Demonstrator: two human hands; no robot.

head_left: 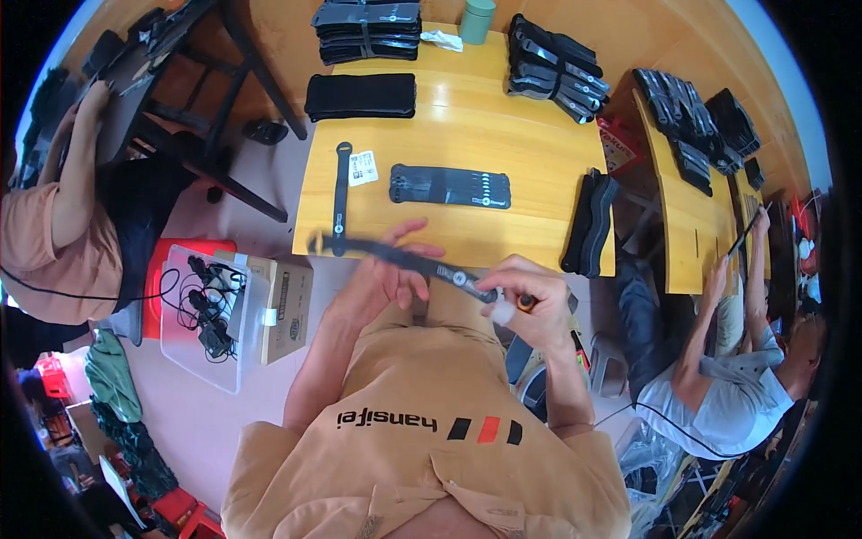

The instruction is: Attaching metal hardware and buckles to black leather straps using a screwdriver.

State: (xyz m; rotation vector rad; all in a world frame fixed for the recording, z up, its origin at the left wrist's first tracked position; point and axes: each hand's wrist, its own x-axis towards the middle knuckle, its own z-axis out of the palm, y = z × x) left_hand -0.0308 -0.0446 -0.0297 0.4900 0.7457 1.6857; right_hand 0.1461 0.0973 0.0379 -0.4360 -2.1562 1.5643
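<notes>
A dark strap (404, 259) with a small printed mark is stretched across in front of me, above the table's near edge. Its right end is pinched in my right hand (536, 304), where a small white piece (503, 311) and an orange-and-black object (526, 303) also show; I cannot make out their kind. My left hand (392, 274) is under the strap with its fingers spread. The strap's left end is blurred. On the table, another strap (341, 193) with a slotted end lies lengthwise beside a white label (363, 168). A bundle of dark straps (449, 186) lies flat to its right.
The wooden table (530, 234) bears stacks of straps (366, 31), folded black straps (361, 96), tied bundles (555, 72), more straps (588, 223) and a green canister (477, 20). A clear bin of cables (211, 314) stands left. Co-workers sit on both sides.
</notes>
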